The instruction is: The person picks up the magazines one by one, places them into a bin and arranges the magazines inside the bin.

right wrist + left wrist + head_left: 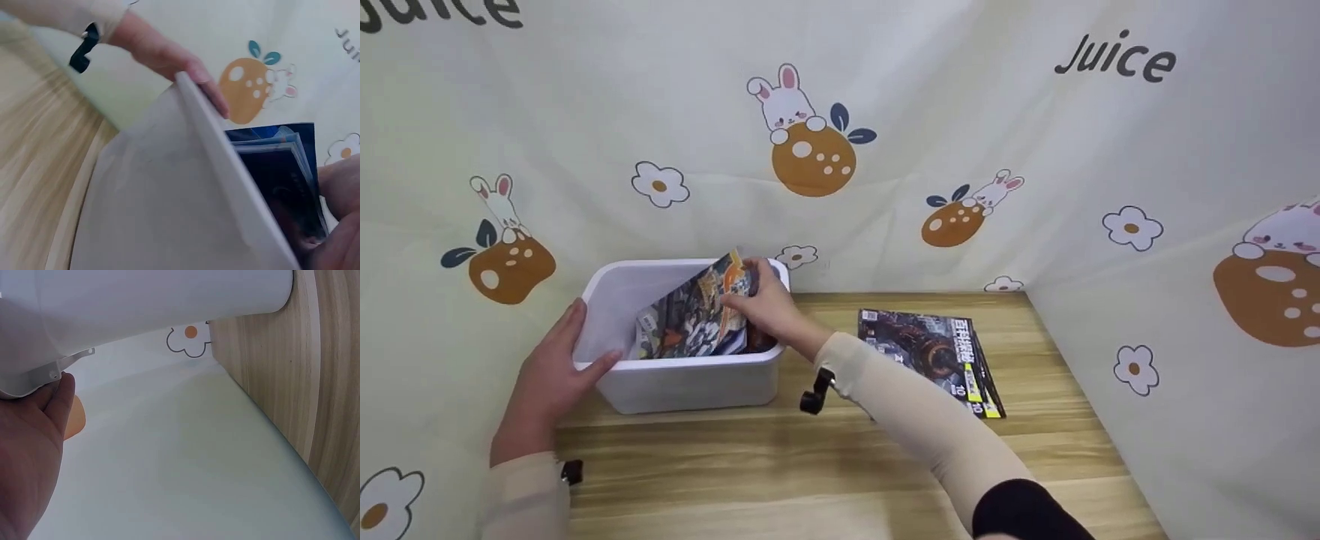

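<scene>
A white plastic bin [682, 386] stands on the wooden table near the back wall. My left hand [547, 375] grips its left side, the thumb over the front rim; in the left wrist view the fingers [62, 402] sit under the outer lip. With my right hand [776, 307] I pinch the upper right part of a colourful magazine [697, 311], which leans tilted inside the bin. Other magazines [281, 169] stand in the bin beside it, partly hidden by the bin wall and the hand.
A few dark-covered magazines [922, 352] lie stacked on the table [810, 472], right of the bin and partly behind my right forearm. Pale cloth [885, 247] printed with rabbits, oranges and flowers encloses the back and sides.
</scene>
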The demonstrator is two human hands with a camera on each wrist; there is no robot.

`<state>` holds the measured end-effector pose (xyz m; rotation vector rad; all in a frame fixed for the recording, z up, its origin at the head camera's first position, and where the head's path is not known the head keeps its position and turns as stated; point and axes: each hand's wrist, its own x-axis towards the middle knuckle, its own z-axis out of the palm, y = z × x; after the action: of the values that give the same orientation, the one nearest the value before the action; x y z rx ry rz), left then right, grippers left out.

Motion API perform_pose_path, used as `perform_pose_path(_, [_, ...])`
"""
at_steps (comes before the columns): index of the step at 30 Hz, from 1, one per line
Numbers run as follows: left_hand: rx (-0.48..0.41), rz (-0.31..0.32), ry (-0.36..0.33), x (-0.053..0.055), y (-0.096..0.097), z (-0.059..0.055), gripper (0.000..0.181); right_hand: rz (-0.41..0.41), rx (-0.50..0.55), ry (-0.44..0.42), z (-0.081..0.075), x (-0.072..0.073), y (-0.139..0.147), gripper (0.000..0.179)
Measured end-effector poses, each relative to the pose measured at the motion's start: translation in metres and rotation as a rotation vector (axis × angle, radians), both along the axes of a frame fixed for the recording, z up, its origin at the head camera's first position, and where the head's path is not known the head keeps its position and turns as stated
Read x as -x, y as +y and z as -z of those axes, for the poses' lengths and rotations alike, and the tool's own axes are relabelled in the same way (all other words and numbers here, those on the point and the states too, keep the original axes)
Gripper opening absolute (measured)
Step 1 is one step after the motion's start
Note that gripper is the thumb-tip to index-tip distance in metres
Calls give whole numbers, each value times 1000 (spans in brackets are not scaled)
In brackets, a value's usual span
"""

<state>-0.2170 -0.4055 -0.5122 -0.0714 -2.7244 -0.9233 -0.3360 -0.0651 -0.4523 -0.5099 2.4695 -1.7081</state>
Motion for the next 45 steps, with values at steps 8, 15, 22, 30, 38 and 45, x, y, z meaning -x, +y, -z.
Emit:
perform_pose_path(8, [10,14,13,-1,-2,8,107,82,149,55,11,-11,3,49])
perform_pose_path(15, [10,16,0,-1,-1,9,108,57,257,22,10,-11,14,40])
perform_pose_path(22, [14,3,-8,-5,-1,9,109,-70,172,113,18,-19,72,33])
perform_pose_path(30, [-1,-5,-2,-6,-3,7,108,-140,-120,181,61,-13,188,28])
perform_pose_path(38, [-12,-4,9,-4,-6,9,106,46,-332,131,98,-3,292,45])
perform_pose_path(45, [-8,-3,-14,1,-2,8,107,285,-366,134,123,0,362,76])
